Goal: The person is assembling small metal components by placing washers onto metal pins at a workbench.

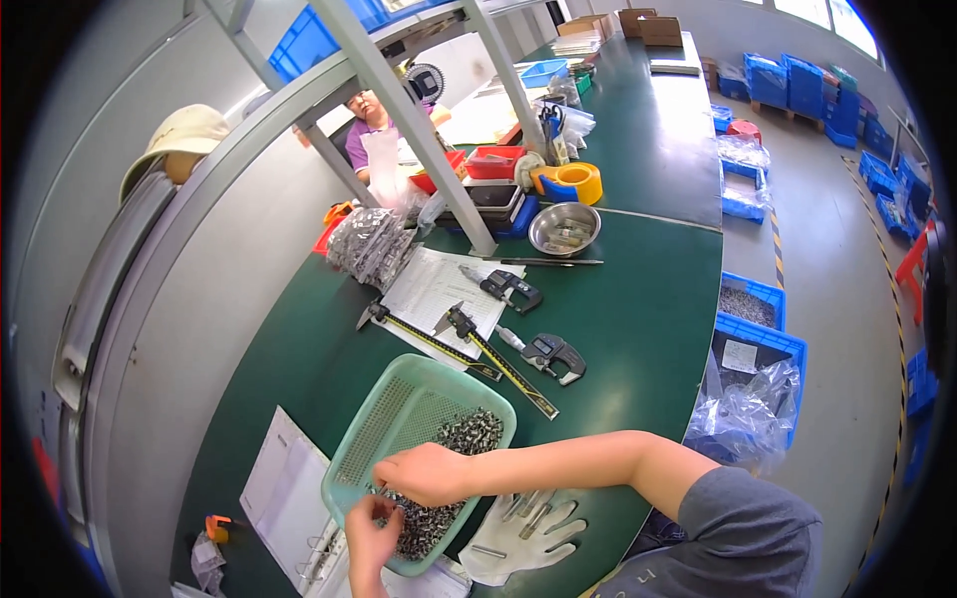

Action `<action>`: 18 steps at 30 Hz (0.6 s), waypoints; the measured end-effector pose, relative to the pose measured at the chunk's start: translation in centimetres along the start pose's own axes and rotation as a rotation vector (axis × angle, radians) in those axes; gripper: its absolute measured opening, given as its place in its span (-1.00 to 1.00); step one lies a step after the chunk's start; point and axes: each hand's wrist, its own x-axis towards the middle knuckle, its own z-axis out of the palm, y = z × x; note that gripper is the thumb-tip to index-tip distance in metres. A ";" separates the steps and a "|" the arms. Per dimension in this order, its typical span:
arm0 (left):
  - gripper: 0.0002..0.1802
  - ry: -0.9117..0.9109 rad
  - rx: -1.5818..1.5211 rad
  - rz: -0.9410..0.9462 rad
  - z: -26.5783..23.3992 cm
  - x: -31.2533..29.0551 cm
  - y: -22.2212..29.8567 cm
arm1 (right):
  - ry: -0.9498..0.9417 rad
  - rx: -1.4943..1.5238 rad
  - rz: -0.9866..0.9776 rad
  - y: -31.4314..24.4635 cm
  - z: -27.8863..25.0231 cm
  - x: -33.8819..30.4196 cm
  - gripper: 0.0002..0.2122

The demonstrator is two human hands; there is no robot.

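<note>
A pale green plastic basket (351,436) stands on the table, holding a heap of small silvery metal parts (471,432). Over the heap, my right hand (426,474) is closed, its fingertips pinched together and pointing left. Just nearer to me, my left hand (373,535) is also closed in a pinch at the basket's near left side. The two hands are close together. Whatever lies between the fingertips is too small or hidden to make out. A white glove (543,558) lies right of the basket, with several clear tubes (535,520) and a small metal pin (488,551) on it.
Beyond the basket lie two calipers (503,374), two digital micrometers (550,357) and paper sheets (439,289). A metal bowl (564,229) and tape dispenser (570,183) stand farther back. An open binder (284,488) is at left. Another person (371,132) sits behind the shelf frame (404,110).
</note>
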 end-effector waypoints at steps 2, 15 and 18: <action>-0.83 0.081 -0.407 -0.070 0.6 0.9 -1.2 | 0.064 -0.009 -0.024 -0.2 0.1 0.1 -0.85; -0.83 0.129 -1.418 -0.056 1.7 2.0 0.6 | 0.179 0.021 0.095 -0.7 -0.8 -0.1 -0.86; -0.82 0.149 -1.363 -0.055 1.6 1.5 0.5 | 0.159 0.026 0.066 -0.6 -0.6 0.0 -0.86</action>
